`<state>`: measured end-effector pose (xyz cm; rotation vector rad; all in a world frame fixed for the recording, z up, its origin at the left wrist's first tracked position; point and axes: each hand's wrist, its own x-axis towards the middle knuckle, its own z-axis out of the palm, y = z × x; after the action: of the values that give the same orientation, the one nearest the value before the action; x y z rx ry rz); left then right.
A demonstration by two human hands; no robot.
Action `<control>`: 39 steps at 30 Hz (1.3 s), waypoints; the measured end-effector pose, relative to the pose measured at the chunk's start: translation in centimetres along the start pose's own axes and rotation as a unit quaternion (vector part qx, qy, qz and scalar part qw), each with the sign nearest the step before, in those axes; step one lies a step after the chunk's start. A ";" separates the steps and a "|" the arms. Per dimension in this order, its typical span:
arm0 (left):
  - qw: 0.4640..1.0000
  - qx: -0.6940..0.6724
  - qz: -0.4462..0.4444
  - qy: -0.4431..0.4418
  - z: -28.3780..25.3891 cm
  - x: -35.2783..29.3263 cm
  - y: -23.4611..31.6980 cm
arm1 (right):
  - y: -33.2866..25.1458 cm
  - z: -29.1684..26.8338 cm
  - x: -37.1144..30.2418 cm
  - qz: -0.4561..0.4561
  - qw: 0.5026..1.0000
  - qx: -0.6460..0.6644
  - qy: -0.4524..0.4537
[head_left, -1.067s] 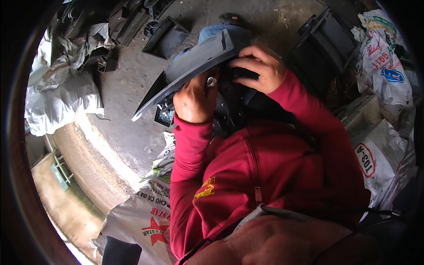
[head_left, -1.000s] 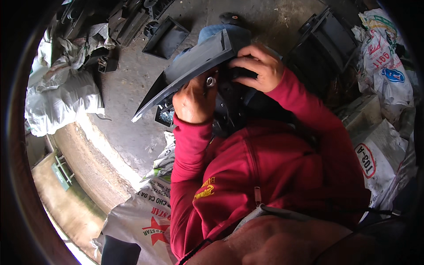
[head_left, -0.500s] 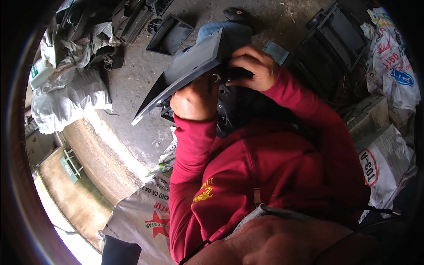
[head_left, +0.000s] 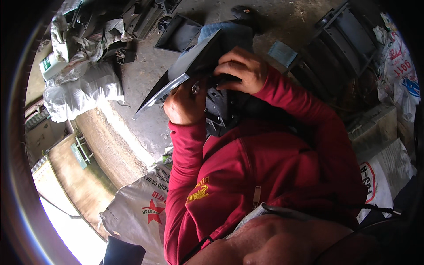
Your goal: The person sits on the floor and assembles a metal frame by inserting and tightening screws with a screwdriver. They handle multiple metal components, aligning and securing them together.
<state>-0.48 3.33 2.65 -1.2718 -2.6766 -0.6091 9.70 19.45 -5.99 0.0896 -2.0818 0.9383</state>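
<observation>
A dark grey, tray-like plastic panel [head_left: 194, 55] stands tilted over my lap, its broad face turned up and its lower left end pointing down. My left hand [head_left: 185, 105] is under its near edge, with fingers closed and partly hidden behind it; a ring shows on one finger. Against the panel's right side is my right hand [head_left: 244, 70], fingers bent and pressed in; their tips and anything between them are hidden in shadow. Just below the hands, a black plastic part [head_left: 219, 110] with small shiny spots rests by my body.
Dark plastic frames [head_left: 179, 33] lie on the concrete floor ahead, and larger ones [head_left: 349, 42] are stacked at the right. White plastic bags [head_left: 84, 90] and a white container [head_left: 52, 66] sit at the left. Printed sacks [head_left: 141, 212] lie close by on both sides.
The panel has tipped more steeply. Both hands have shifted a little to the left, staying close to it. My view has also turned slightly, so the surroundings sit farther right.
</observation>
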 end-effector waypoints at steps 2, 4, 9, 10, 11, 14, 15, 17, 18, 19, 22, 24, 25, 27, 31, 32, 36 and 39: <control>0.999 -0.015 -0.013 -0.028 -0.1 0.2 0.1 | 0.0 0.1 -0.2 0.004 1.000 0.005 0.005; 0.999 -0.030 -0.003 -0.029 0.1 0.3 0.1 | 0.1 0.1 -0.3 0.004 1.000 0.006 0.007; 0.999 -0.009 0.003 -0.043 0.0 0.5 0.6 | 0.5 0.1 -0.6 -0.007 1.000 0.012 0.013; 0.999 -0.010 0.001 -0.046 0.0 0.5 0.7 | 0.6 0.1 -0.7 -0.008 1.000 0.014 0.014; 0.999 -0.006 0.011 -0.042 0.0 0.5 0.8 | 0.6 0.1 -0.7 -0.008 1.000 0.017 0.014; 0.999 0.003 0.035 -0.034 0.4 0.6 1.0 | 0.6 0.0 -0.8 -0.009 1.000 0.009 0.020; 0.999 0.005 0.039 -0.035 0.5 0.6 1.0 | 0.6 0.0 -0.8 -0.008 1.000 0.008 0.019; 0.998 -0.011 0.041 -0.037 0.5 0.6 1.1 | 0.6 0.0 -0.8 -0.005 1.000 0.007 0.019; 0.998 -0.029 0.040 -0.040 0.4 0.5 1.1 | 0.6 0.0 -0.8 -0.006 1.000 0.010 0.020; 0.997 -0.048 0.039 -0.042 0.3 0.5 1.1 | 0.6 0.0 -0.7 -0.008 1.000 0.012 0.020; 0.993 -0.107 -0.010 -0.058 0.2 0.1 0.9 | 0.6 0.0 -0.6 -0.014 0.999 0.020 0.028; 0.992 -0.119 -0.006 -0.050 0.5 -0.3 0.6 | 0.6 0.0 -0.5 -0.011 0.999 0.026 0.030; 0.991 -0.125 -0.005 -0.046 0.5 -0.5 0.4 | 0.5 -0.1 -0.4 -0.007 0.999 0.029 0.028; 0.986 -0.155 -0.021 -0.060 0.4 -0.8 0.2 | 0.4 -0.3 -0.2 -0.006 0.999 0.030 0.025; 0.978 -0.203 0.012 -0.056 0.5 -1.5 0.2 | 0.1 -0.6 -0.1 -0.014 0.999 0.029 0.008; 0.972 -0.210 -0.029 -0.103 0.0 -1.6 0.3 | 0.0 -0.6 -0.1 -0.014 0.999 0.031 0.001; 0.960 -0.262 -0.021 -0.096 0.3 -2.1 -0.1 | -0.3 -0.6 0.1 -0.005 1.000 0.004 0.000; 0.964 -0.238 -0.049 -0.110 -0.3 -2.0 -0.2 | -0.3 -0.6 0.3 0.002 1.000 -0.002 -0.006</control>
<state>0.67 1.66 2.27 -1.3840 -2.8929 -1.2552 10.07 19.71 -5.36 0.0890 -2.0958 0.9396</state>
